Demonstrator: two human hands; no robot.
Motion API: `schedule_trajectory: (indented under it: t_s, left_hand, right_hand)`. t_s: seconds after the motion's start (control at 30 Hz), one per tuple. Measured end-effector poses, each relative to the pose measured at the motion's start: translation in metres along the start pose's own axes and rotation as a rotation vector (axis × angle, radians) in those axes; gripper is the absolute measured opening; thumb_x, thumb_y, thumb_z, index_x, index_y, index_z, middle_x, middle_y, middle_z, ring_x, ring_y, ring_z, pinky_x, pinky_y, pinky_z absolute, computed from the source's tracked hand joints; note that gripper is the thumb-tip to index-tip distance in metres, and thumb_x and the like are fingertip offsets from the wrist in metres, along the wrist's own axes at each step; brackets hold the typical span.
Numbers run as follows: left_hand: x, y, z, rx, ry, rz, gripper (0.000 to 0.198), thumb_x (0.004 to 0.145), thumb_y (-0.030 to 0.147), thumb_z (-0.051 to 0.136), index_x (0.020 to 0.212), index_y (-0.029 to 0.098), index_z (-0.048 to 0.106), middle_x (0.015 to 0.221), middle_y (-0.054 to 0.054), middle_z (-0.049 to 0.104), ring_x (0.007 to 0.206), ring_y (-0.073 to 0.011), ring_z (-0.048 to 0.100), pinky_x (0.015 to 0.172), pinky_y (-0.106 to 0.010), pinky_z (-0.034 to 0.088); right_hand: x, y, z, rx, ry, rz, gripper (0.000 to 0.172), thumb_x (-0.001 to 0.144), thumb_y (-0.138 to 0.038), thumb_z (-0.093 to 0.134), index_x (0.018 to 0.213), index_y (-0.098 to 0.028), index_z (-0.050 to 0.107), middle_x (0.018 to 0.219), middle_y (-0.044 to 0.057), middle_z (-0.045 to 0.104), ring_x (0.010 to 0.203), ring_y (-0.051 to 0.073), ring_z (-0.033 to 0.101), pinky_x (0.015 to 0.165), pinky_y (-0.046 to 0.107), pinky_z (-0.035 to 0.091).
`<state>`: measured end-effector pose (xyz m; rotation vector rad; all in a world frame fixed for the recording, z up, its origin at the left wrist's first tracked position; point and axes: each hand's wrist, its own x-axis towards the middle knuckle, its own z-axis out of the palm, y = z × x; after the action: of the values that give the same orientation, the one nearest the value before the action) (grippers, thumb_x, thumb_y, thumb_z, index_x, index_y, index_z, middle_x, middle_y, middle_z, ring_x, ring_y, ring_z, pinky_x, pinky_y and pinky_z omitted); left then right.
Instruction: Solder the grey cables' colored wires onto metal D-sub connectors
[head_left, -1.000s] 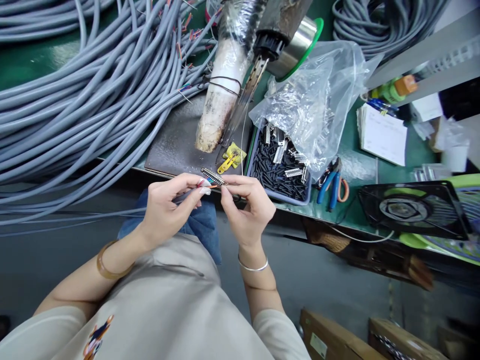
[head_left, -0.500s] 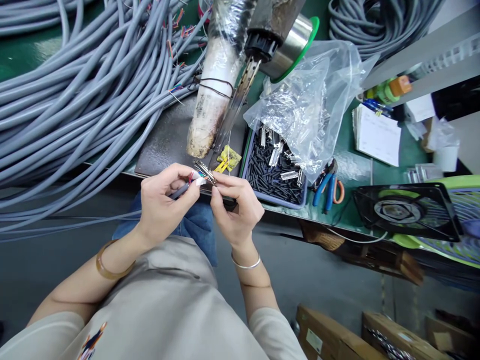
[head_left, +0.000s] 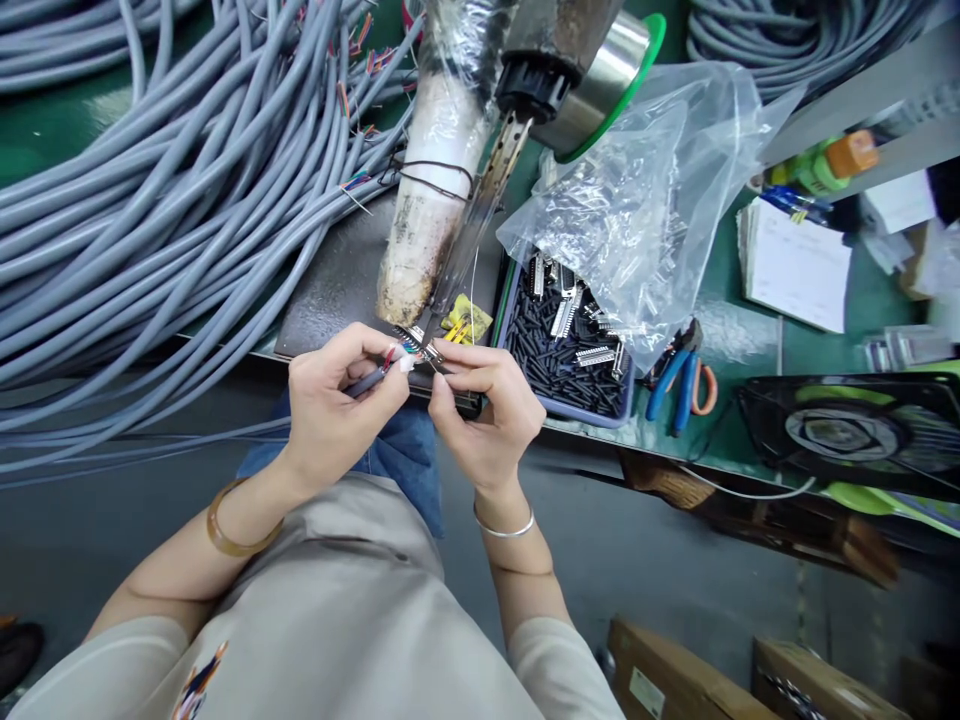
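My left hand (head_left: 334, 405) is closed on a grey cable (head_left: 364, 384), pinching it near its stripped end, where thin coloured wires and a bit of white material show. The wires reach a metal multi-pin connector (head_left: 409, 334). My right hand (head_left: 495, 405) pinches the connector's right end between thumb and fingers; a thin wire seems to show at these fingertips. Above the hands, a soldering iron (head_left: 491, 185) points down, its dark tip at the connector; whether they touch I cannot tell. A yellow sponge (head_left: 478, 318) lies just behind my right fingers.
Many grey cables (head_left: 187, 200) cover the left bench. A wrapped white tube (head_left: 427, 210) hangs beside the iron. To the right are a bin (head_left: 562, 412) of black sleeves and connectors, a plastic bag (head_left: 675, 180), blue-handled pliers (head_left: 684, 390) and a black fan (head_left: 840, 430).
The connector has come up against the iron's tip, where it was slightly apart before. Both hands keep their grips. The view has shifted, so the bench items at right sit farther right.
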<state>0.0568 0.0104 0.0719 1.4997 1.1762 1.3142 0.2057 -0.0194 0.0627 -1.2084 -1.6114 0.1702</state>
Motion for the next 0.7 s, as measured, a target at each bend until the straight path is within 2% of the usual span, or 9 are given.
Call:
schedule_trajectory:
  t_s: [0.27,0.47,0.7]
  left_hand:
    - [0.0016,-0.0013,0.0000,0.036,-0.004,0.052,0.009,0.081,0.011,0.071,0.076,0.017,0.067,0.062,0.004,0.061,0.050,-0.0042,0.049,0.047,-0.016,0.036]
    - [0.0037,0.0034,-0.0012,0.022,-0.007,0.076,0.008,0.082,0.012,0.072,0.078,0.018,0.068,0.062,0.004,0.061,0.053,-0.0056,0.053,0.051,-0.016,0.042]
    - [0.0038,0.0034,-0.0042,0.053,-0.047,-0.016,0.009,0.081,0.014,0.072,0.074,0.017,0.066,0.064,0.002,0.062,0.058,-0.0074,0.056,0.051,-0.017,0.041]
  right_hand:
    - [0.0021,0.0023,0.0007,-0.024,0.000,-0.018,0.018,0.086,-0.008,0.071,0.088,-0.024,0.062,0.105,0.004,0.079,0.090,0.016,0.077,0.075,0.030,0.066]
    - [0.0064,0.0001,0.0007,-0.054,0.021,-0.059,0.021,0.084,-0.005,0.074,0.089,-0.023,0.065,0.104,0.005,0.079,0.089,0.015,0.076,0.076,0.027,0.065]
    - [0.0024,-0.0014,-0.0004,-0.127,-0.012,-0.098,0.019,0.085,-0.007,0.071,0.086,-0.022,0.060,0.104,0.008,0.080,0.089,0.015,0.076,0.075,0.026,0.065]
